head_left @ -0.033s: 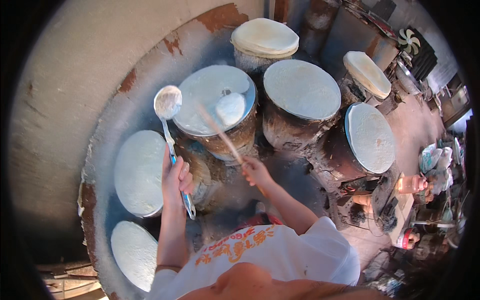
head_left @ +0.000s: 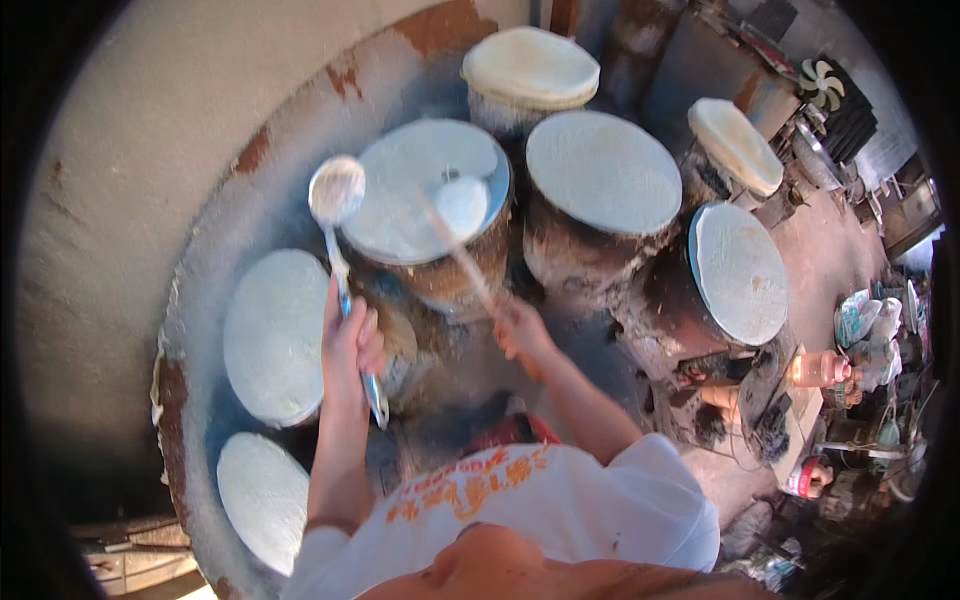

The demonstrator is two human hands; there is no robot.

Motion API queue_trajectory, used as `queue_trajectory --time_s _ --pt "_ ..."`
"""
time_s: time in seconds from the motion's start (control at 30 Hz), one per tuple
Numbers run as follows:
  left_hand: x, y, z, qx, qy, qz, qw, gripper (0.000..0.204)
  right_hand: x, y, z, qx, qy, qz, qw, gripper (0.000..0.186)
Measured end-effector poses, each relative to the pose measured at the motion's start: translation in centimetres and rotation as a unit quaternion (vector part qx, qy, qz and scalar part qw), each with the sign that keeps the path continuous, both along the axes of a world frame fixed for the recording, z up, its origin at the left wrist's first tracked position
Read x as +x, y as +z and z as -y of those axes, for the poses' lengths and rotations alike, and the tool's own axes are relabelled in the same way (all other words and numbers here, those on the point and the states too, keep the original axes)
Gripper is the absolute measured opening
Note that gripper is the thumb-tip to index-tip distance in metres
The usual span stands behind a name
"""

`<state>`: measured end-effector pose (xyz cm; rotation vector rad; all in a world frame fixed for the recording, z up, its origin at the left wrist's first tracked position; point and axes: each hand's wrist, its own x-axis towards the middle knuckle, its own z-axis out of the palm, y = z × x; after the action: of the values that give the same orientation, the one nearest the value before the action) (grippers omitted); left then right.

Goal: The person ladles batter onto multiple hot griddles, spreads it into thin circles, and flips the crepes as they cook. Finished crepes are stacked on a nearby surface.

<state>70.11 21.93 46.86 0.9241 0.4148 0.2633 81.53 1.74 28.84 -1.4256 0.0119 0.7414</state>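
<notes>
My left hand (head_left: 355, 345) is closed round the handle of a metal ladle (head_left: 337, 190), held upright with its bowl coated in white batter. The bowl is beside the left rim of a round griddle (head_left: 494, 205) on a barrel-shaped stove. My right hand (head_left: 521, 328) grips a thin wooden stick (head_left: 470, 270), smeared by motion, whose far end reaches over that griddle. White batter (head_left: 400, 180) covers most of the plate, with a thicker round pool (head_left: 462, 207) near the right side. A small gap shows above the pool. Whether the stick touches the batter, I cannot tell.
Other round griddles with white sheets stand left (head_left: 275, 335), lower left (head_left: 262, 500), right (head_left: 603, 172) and farther right (head_left: 740, 272). Stacked flatbreads (head_left: 530, 65) lie at the back, another stack (head_left: 735, 145) at the back right. A fan (head_left: 821, 84) and clutter are at far right.
The whole view has shifted slightly, so the griddles sit a little higher. The stick and my right hand have moved slightly right; the ladle stays nearly in place.
</notes>
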Motion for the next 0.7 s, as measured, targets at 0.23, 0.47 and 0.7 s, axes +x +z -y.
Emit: queue_trajectory --time_s 0.23,0.47,0.7 --pt "8.2 -1.2 3.2 0.043 -0.056 -0.014 0.997 0.056 16.3 0.9 -1.4 -0.046 0.021 0.09 0.995 0.034" --pt "13.1 -0.4 4.8 0.058 -0.021 -0.057 0.996 0.059 13.9 1.4 7.4 -0.078 0.091 0.082 0.989 0.037" --pt "17.9 -0.9 6.1 0.062 -0.024 -0.087 0.994 0.056 20.8 3.1 2.3 -0.263 0.1 0.463 0.841 0.028"
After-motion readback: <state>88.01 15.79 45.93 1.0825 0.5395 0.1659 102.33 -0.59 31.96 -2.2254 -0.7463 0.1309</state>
